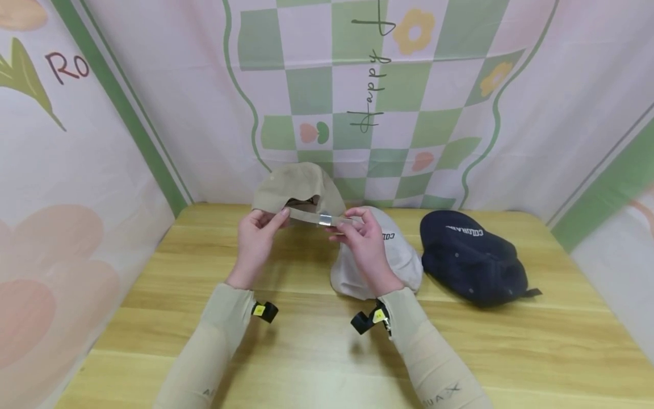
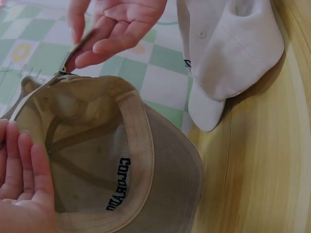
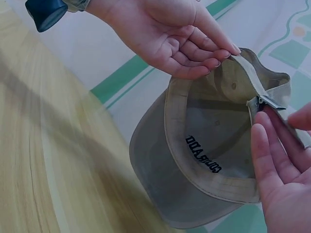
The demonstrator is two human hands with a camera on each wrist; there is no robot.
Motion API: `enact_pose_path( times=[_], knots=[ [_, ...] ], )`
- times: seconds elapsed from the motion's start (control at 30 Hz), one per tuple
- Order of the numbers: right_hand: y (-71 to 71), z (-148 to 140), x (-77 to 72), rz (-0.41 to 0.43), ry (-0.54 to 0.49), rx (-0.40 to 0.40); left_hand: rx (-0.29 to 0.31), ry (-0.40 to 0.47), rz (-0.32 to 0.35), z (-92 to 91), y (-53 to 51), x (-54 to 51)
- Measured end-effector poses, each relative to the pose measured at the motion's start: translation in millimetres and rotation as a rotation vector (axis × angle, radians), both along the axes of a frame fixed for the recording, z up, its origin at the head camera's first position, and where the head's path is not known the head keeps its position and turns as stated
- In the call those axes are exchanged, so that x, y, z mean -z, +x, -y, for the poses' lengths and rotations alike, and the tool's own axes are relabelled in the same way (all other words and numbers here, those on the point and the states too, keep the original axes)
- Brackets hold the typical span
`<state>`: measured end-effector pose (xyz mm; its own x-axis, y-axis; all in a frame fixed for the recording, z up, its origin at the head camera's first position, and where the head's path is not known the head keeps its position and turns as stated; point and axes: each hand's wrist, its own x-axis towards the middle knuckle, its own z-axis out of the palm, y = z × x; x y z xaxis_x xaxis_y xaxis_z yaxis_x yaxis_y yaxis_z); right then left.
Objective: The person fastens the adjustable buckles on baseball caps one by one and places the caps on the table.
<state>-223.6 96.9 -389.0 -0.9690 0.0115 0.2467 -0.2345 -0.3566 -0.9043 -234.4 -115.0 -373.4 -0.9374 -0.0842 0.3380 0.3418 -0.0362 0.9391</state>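
Observation:
A beige baseball cap [image 1: 288, 184] is held up above the back of the table, its back opening facing me. Its adjuster strap [image 1: 304, 216] stretches between both hands, with a metal buckle [image 1: 325, 220] on it. My left hand [image 1: 254, 241] pinches the strap's left end between thumb and fingers. Right of the buckle, my right hand [image 1: 369, 245] pinches the strap's other end. In the left wrist view the cap's hollow inside [image 2: 82, 160] shows, with dark reversed lettering [image 2: 120, 184] and the brim [image 2: 175, 170] pointing away from the hands.
A white cap [image 1: 403, 261] lies on the wooden table [image 1: 317, 352], partly behind my right forearm. Right of it lies a navy cap [image 1: 470, 261] with its strap end sticking out. A patterned cloth backdrop [image 1: 311, 91] hangs behind the table.

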Motion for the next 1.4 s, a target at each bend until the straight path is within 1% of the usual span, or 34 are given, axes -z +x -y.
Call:
enact_pose_path(
  times=[0.23, 0.4, 0.5, 0.67, 0.77, 0.87, 1.0, 1.07, 1.13, 1.3, 1.4],
  knots=[
    [-3.0, -1, 1.6, 0.009, 0.095, 0.032, 0.029, 0.016, -0.016, -1.9, -1.0, -0.8],
    [-4.6, -1, 1.4, 0.034, 0.170, 0.049, 0.031, 0.019, -0.025, -3.3, -1.6, -0.5],
    [-4.3, -2, 2.0, 0.059, 0.221, 0.034, 0.038, 0.012, -0.028, -4.6, -0.8, 0.1],
    [-1.3, -3, 1.7, 0.098, 0.301, -0.019, 0.044, 0.013, -0.034, -7.3, 0.1, 0.2],
    [0.0, -3, 1.6, 0.117, 0.329, -0.039, 0.044, 0.008, -0.032, -8.4, 0.5, 0.3],
    [0.8, -3, 1.8, 0.113, 0.380, -0.052, 0.045, 0.006, -0.028, -9.1, 0.8, 0.6],
    [2.3, -3, 0.6, 0.084, 0.459, -0.056, 0.046, 0.005, -0.030, -10.0, 1.1, 0.9],
    [2.9, -2, -0.1, 0.081, 0.466, -0.046, 0.048, 0.011, -0.035, -10.5, 1.3, 0.9],
    [2.6, -3, -0.4, 0.082, 0.446, -0.013, 0.044, 0.014, -0.035, -10.6, 1.2, 0.8],
    [1.7, -2, -2.0, 0.072, 0.311, 0.105, 0.033, 0.031, -0.026, -10.4, 0.1, 1.3],
    [1.7, -2, -3.2, 0.046, 0.241, 0.143, 0.015, 0.046, -0.017, -10.8, -0.7, 2.0]
  ],
)
